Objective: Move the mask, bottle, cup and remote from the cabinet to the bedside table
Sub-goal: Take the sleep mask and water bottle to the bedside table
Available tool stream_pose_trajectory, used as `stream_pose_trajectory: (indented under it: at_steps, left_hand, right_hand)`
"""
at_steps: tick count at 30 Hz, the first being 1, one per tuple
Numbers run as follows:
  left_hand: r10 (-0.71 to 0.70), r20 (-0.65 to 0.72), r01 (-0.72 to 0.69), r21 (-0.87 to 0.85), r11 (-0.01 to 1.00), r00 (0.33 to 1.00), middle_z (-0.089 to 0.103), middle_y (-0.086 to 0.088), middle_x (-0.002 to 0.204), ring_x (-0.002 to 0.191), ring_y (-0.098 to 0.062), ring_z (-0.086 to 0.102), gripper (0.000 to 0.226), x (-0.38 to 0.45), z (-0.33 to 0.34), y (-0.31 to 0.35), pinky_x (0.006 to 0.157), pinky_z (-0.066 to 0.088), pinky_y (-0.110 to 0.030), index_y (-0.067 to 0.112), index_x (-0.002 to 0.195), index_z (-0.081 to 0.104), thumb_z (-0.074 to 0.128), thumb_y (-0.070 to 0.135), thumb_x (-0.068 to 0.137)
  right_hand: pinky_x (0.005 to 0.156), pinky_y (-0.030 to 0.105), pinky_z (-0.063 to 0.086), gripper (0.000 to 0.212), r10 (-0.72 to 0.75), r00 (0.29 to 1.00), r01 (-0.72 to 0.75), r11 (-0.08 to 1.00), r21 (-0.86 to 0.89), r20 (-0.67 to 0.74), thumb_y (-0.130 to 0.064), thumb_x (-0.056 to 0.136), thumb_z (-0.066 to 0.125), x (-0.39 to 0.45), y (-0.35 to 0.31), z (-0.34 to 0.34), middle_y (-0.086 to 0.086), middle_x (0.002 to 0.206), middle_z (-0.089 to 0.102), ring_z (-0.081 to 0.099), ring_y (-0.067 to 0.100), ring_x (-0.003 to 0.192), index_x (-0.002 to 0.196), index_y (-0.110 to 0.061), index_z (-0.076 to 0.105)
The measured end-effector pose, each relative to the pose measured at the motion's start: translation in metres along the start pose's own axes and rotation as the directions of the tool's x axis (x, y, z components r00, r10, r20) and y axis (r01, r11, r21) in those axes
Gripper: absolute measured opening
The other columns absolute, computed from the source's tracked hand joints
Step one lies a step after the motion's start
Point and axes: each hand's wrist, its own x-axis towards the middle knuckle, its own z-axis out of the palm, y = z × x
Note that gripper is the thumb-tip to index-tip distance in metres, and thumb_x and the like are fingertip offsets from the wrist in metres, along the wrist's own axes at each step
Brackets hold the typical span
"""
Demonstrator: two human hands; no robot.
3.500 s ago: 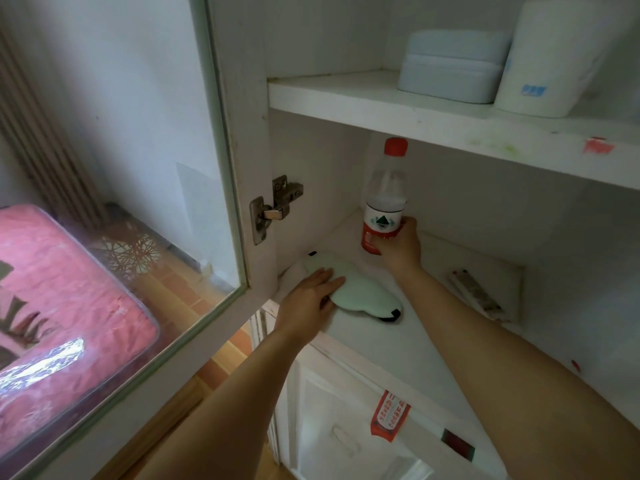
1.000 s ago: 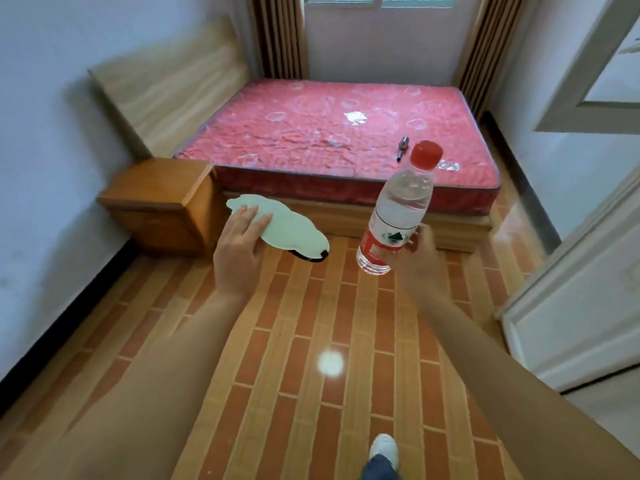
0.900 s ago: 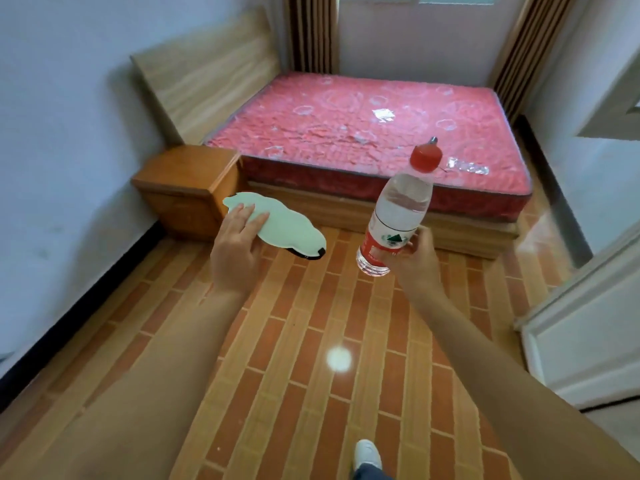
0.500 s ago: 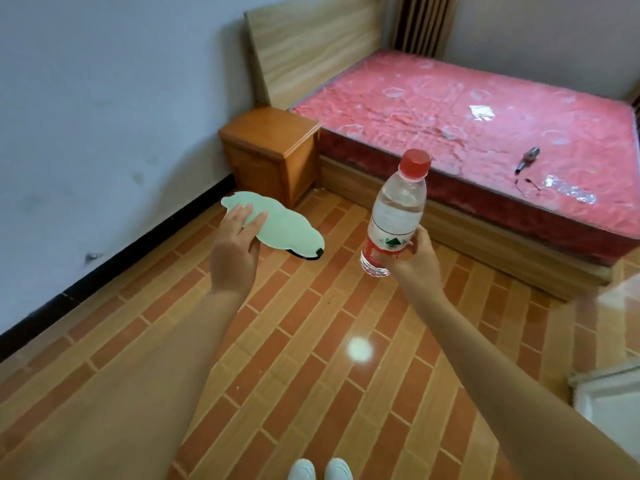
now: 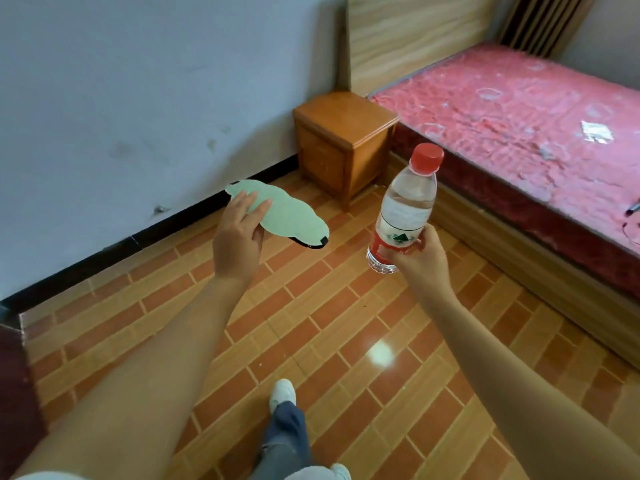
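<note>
My left hand [image 5: 237, 239] grips one end of a pale green sleep mask [image 5: 291, 218] with a black strap, held flat in the air over the floor. My right hand [image 5: 417, 261] holds a clear water bottle [image 5: 403, 211] with a red cap and red label by its lower part, upright and slightly tilted. The wooden bedside table [image 5: 344, 133] stands ahead between the wall and the bed, its top bare. The cabinet, cup and remote are out of view.
A bed with a red mattress [image 5: 526, 112] and wooden headboard [image 5: 412, 36] fills the right side, with small items lying on it. A grey wall [image 5: 138, 98] with black skirting runs along the left. Brick-pattern tile floor [image 5: 329, 323] lies under my feet.
Earlier both hands took the mask and bottle from the cabinet shelf. Since then I have turned and walked towards the bedside table, which now appears nearer and more central; both hands keep their hold.
</note>
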Motion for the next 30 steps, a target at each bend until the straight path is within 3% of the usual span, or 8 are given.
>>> stream_pose_trajectory:
  at_steps: [6, 10, 14, 30]
  left_hand:
    - [0.009, -0.001, -0.009, -0.003, 1.0, 1.0, 0.053, -0.024, 0.129, 0.126, -0.041, 0.042, 0.045, 0.061, 0.016, -0.054, 0.106, 0.033, -0.047, 0.001, 0.12, 0.058, 0.05, -0.017, 0.079]
    - [0.034, 0.041, -0.034, -0.009, 0.999, 0.999, 0.055, -0.026, 0.125, 0.122, -0.044, 0.046, 0.044, 0.109, 0.032, -0.096, 0.101, 0.039, -0.054, -0.001, 0.117, 0.059, 0.049, -0.017, 0.077]
    - [0.048, 0.06, -0.047, -0.016, 0.999, 0.997, 0.055, -0.025, 0.125, 0.122, -0.042, 0.046, 0.048, 0.163, 0.049, -0.137, 0.102, 0.038, -0.052, 0.001, 0.118, 0.059, 0.051, -0.018, 0.075]
    - [0.057, 0.059, -0.057, -0.006, 0.998, 0.997, 0.057, -0.022, 0.125, 0.122, -0.04, 0.047, 0.047, 0.374, 0.166, -0.226, 0.098, 0.042, -0.05, 0.003, 0.117, 0.061, 0.057, -0.018, 0.075]
  right_hand:
    - [0.077, 0.016, 0.047, 0.063, -0.032, 0.999, 0.032, 0.999, 0.002, 0.012, -0.017, 0.073, 0.075, 0.066, -0.016, 0.055, -0.005, 0.114, 0.058, 0.056, 0.008, 0.102, 0.127, -0.015, 0.044]
    - [0.078, 0.018, 0.047, 0.063, -0.027, 1.0, 0.027, 1.0, 0.012, -0.014, -0.016, 0.072, 0.075, 0.119, -0.032, 0.097, -0.005, 0.116, 0.058, 0.055, 0.009, 0.105, 0.126, -0.017, 0.044]
    - [0.07, 0.011, 0.042, 0.06, -0.031, 0.999, 0.031, 1.0, 0.001, -0.036, -0.017, 0.073, 0.074, 0.169, -0.049, 0.134, -0.012, 0.108, 0.056, 0.054, 0.003, 0.099, 0.126, -0.02, 0.044]
    - [0.073, 0.012, 0.043, 0.064, -0.004, 0.999, 0.003, 1.0, -0.027, -0.054, -0.017, 0.072, 0.076, 0.4, -0.059, 0.216, -0.009, 0.113, 0.057, 0.054, 0.007, 0.103, 0.127, -0.018, 0.044]
